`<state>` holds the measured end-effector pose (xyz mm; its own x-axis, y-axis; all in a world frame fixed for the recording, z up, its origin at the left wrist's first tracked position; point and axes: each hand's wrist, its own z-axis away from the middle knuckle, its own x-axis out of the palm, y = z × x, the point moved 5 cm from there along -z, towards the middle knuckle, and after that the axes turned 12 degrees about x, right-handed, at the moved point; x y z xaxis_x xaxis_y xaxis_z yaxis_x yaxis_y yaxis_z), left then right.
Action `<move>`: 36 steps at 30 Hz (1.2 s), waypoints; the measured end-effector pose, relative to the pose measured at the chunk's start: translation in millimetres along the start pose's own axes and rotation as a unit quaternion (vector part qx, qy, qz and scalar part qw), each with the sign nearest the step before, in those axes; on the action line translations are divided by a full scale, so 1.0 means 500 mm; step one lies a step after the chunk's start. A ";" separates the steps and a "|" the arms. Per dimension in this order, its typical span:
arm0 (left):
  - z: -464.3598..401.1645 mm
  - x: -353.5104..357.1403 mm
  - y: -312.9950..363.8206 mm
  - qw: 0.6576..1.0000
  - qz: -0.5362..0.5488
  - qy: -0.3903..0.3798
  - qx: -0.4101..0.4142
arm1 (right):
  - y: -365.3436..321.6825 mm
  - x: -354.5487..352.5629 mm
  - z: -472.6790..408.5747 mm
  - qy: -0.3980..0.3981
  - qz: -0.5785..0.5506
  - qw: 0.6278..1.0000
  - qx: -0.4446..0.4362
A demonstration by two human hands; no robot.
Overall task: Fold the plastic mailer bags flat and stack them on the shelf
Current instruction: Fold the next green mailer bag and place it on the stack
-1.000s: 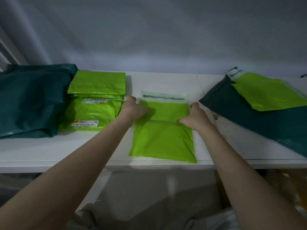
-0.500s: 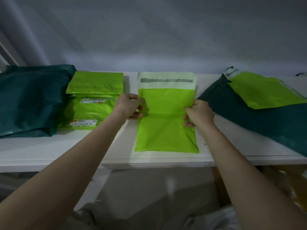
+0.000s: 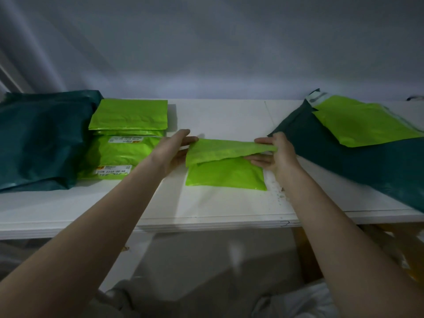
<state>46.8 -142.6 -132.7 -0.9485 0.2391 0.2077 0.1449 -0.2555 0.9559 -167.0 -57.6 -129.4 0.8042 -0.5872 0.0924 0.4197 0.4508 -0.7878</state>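
Note:
A lime green mailer bag [image 3: 226, 173] lies in the middle of the white shelf [image 3: 206, 210]. Its far half is bent over toward me and hangs a little above the near half. My left hand [image 3: 177, 149] pinches the folded half's left corner, thumb on top. My right hand [image 3: 275, 152] pinches its right corner, with the lower fingers spread on the near half. To the left stands a stack of folded lime green mailers [image 3: 125, 138], some with white labels.
A large dark green bag [image 3: 39, 138] lies at the far left of the shelf. At the right another dark green bag [image 3: 358, 166] carries an unfolded lime mailer [image 3: 362, 120]. A grey wall rises behind. Small crumbs speckle the shelf by my right wrist.
The mailer lay flat and full length with its adhesive strip showing at the far end. Both hands have folded that far half over toward me, hiding the strip.

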 end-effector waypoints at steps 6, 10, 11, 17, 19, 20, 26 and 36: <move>0.007 0.002 -0.008 0.993 -0.113 -0.035 0.018 | 0.000 -0.010 -0.020 0.019 0.142 0.990 0.000; 0.008 0.004 -0.012 0.986 -0.159 -0.041 0.033 | 0.010 -0.004 -0.008 -0.027 0.190 0.981 -0.012; 0.009 0.004 -0.012 0.982 -0.178 -0.041 0.039 | 0.012 -0.001 -0.002 -0.036 0.202 0.979 -0.011; 0.018 0.007 -0.016 0.968 -0.236 -0.058 0.068 | 0.016 -0.002 -0.004 -0.058 0.262 0.963 -0.022; 0.022 0.008 -0.017 0.962 -0.253 -0.067 0.074 | 0.016 -0.005 -0.003 -0.060 0.271 0.960 -0.022; 0.022 0.008 -0.019 0.961 -0.255 -0.070 0.076 | 0.016 -0.006 -0.003 -0.064 0.273 0.960 -0.023; 0.023 0.010 -0.028 0.942 -0.308 -0.081 0.108 | 0.020 -0.007 -0.001 -0.080 0.290 0.953 -0.034; 0.018 0.015 -0.037 0.897 -0.412 -0.105 0.122 | 0.022 -0.012 0.003 -0.062 0.319 0.943 -0.076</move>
<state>39.4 -127.6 -147.1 -0.6911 0.4303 -0.5807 -0.4994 0.2965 0.8140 -166.7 -48.2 -137.7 0.9197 -0.1416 -0.3663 -0.2232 0.5791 -0.7841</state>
